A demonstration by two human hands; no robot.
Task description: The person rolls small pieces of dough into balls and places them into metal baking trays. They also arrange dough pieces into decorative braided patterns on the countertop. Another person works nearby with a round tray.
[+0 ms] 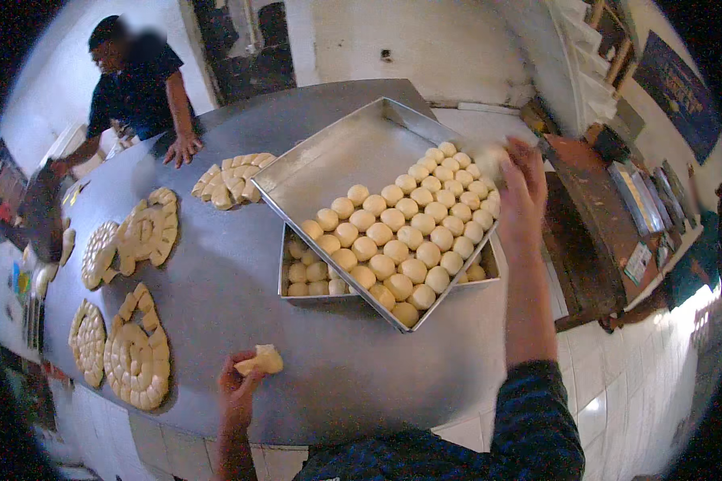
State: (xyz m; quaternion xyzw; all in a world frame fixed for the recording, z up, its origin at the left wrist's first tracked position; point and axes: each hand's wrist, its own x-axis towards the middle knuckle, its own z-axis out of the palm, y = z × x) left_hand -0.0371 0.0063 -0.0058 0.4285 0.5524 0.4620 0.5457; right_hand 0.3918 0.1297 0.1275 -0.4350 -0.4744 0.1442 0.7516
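My left hand point(240, 376) pinches a torn lump of pale dough point(263, 359) above the near part of the metal table. My right hand point(524, 180) is raised at the right corner of a metal baking tray point(343, 156). Motion blurs its fingers, which are around a pale piece that looks like dough point(488, 155). Closely packed rows of round dough balls point(410, 237) fill the near and right part of this tray; bare metal shows at its far left. It lies turned across a second metal tray point(319, 297), which also holds dough balls point(317, 272) and is mostly hidden.
On the left of the metal table point(234, 288) lie several flattened dough pieces cut into segments point(137, 355), with another cut piece point(233, 180) behind them. A person point(135, 84) stands at the far left, one hand on the table. A brown cabinet point(595, 222) stands to the right.
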